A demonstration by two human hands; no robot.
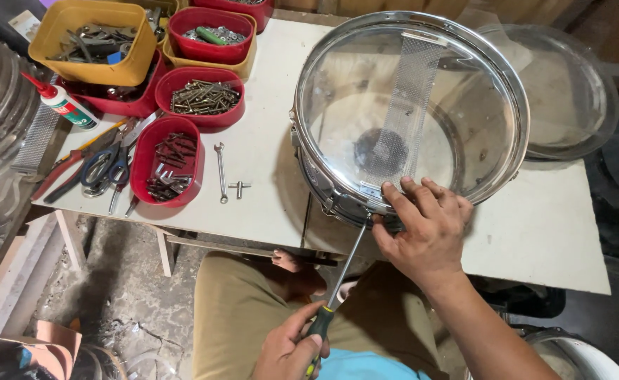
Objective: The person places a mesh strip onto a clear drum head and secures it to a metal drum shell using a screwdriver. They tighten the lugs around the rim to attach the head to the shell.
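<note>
The left hand (292, 348) was closed around the green-and-black handle of a long steel-shafted screwdriver (338, 278), held low over the lap. The shaft was angled up and to the right, and its tip was set against the near rim hardware of the drum. The right hand (422, 229) was laid flat with fingers spread, gripping nothing, and pressed on the near edge of the round chrome-hooped snare drum with a clear head (411, 105). The drum was tilted toward the body and rested on the near edge of the white bench (267, 141), a strip of fine snare wires (404, 105) being visible through the head.

Judgement for the step in hand: the shaft would best be kept in line with the screw, and pressure kept along the axis, so that the tip is not cammed out. The drum should be braced firmly by the flat hand, since it overhung the bench edge.

Farther left a small steel spanner (220, 171) and a T-shaped drum key (239, 188) were noted, then red oval plastic tubs of screws and bolts (176, 165), a yellow tub (91, 39), scissors and pliers (91, 169), and a white glue bottle with a red nozzle (63, 104).
</note>
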